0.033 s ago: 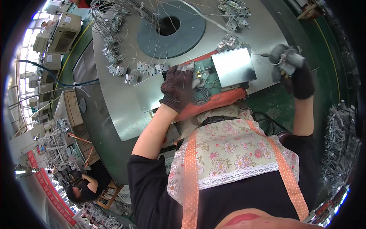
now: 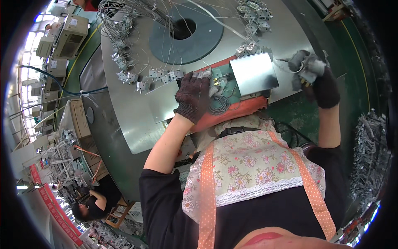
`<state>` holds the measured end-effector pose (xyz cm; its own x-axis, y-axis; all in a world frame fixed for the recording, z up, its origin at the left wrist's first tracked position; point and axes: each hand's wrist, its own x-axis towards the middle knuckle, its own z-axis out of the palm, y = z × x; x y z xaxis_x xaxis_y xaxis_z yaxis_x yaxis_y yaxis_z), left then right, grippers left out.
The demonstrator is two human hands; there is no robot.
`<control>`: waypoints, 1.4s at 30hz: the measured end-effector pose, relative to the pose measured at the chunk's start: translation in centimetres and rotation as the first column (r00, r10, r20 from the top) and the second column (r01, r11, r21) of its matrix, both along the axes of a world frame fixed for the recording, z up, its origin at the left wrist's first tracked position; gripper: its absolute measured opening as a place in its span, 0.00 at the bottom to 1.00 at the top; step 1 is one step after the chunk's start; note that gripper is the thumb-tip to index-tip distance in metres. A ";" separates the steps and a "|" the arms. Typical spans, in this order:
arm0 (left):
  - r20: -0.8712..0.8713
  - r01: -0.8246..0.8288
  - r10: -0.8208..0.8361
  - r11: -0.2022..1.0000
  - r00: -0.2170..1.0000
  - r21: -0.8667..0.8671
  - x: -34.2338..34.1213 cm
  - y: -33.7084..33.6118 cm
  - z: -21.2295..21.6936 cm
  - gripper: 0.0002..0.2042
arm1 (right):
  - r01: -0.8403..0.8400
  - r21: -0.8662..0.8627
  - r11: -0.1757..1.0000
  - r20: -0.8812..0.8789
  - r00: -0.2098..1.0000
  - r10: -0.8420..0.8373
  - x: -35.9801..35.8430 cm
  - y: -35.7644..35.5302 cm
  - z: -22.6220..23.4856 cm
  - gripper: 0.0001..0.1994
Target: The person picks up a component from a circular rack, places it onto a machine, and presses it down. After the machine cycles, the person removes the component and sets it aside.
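In a dark knitted glove with grey fingertips, my left hand [image 2: 193, 92] lies over the left end of a green fixture plate [image 2: 234, 96]. Its thumb and fingers close around a small part there, mostly hidden by the glove. Beside the thumb are brass-coloured pieces [image 2: 216, 81] and a coil of thin grey cable [image 2: 219, 103]. My right hand [image 2: 326, 89], also gloved, is raised at the right, gripping a grey power screwdriver [image 2: 306, 66]. Its bit points left toward a shiny square metal plate [image 2: 254, 73] on the fixture, apart from it.
Small metal housings with wires [image 2: 159, 75] ring the grey disc [image 2: 186, 33] on the steel table [image 2: 141, 133]. More housings [image 2: 255, 16] stand at the far right. Red padding [image 2: 232, 113] edges the fixture. A co-worker [image 2: 97, 199] sits at the lower left.
My right hand and the screwdriver have shifted slightly to the left. My left hand and the fixture stay where they were.
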<state>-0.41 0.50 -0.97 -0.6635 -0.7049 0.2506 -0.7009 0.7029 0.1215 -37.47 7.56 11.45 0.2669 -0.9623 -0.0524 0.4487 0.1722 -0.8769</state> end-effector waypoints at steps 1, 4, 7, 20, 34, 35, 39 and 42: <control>-0.007 -0.015 0.016 1.000 1.000 0.027 0.0 0.0 -0.1 0.28 | 0.104 -0.167 0.981 -0.386 0.908 -0.162 0.3 0.4 -0.2 0.16; 0.027 -0.057 0.055 0.996 0.998 0.066 0.1 0.1 -0.2 0.29 | 0.275 -0.299 0.914 -0.422 0.821 -0.385 0.5 3.0 -0.1 0.19; 0.043 -0.060 0.058 0.996 0.997 0.059 0.2 0.1 -0.5 0.29 | 0.288 -0.204 0.936 -0.343 0.874 -0.344 -0.6 3.7 0.6 0.22; 0.050 -0.044 0.041 0.998 0.998 0.055 -0.2 0.0 -0.1 0.28 | 0.012 0.184 0.983 0.026 1.000 -0.018 11.5 -4.6 -2.9 0.20; 0.047 -0.020 0.016 0.997 0.999 0.081 0.0 0.0 0.0 0.28 | -0.042 0.034 0.999 -0.018 0.999 0.043 12.3 -0.8 -2.5 0.36; 0.046 -0.018 0.014 0.997 0.999 0.080 0.0 0.0 0.2 0.28 | -0.027 0.044 0.999 -0.012 1.000 0.028 12.3 -0.3 -2.7 0.36; -0.067 0.025 -0.022 0.999 0.997 0.038 -0.4 0.2 0.7 0.21 | 0.042 0.099 0.994 0.034 0.998 -0.046 12.2 1.2 -3.7 0.36; -0.061 -0.007 0.010 0.999 0.998 0.047 -0.6 0.2 1.1 0.23 | -0.021 0.078 0.997 0.481 0.876 -0.019 12.0 1.5 -3.9 0.27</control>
<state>-0.99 0.69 0.12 -0.6420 -0.7223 0.2571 -0.6969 0.6896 0.1968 -25.46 9.04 7.50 0.2796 -0.9601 0.0072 0.8116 0.2324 -0.5361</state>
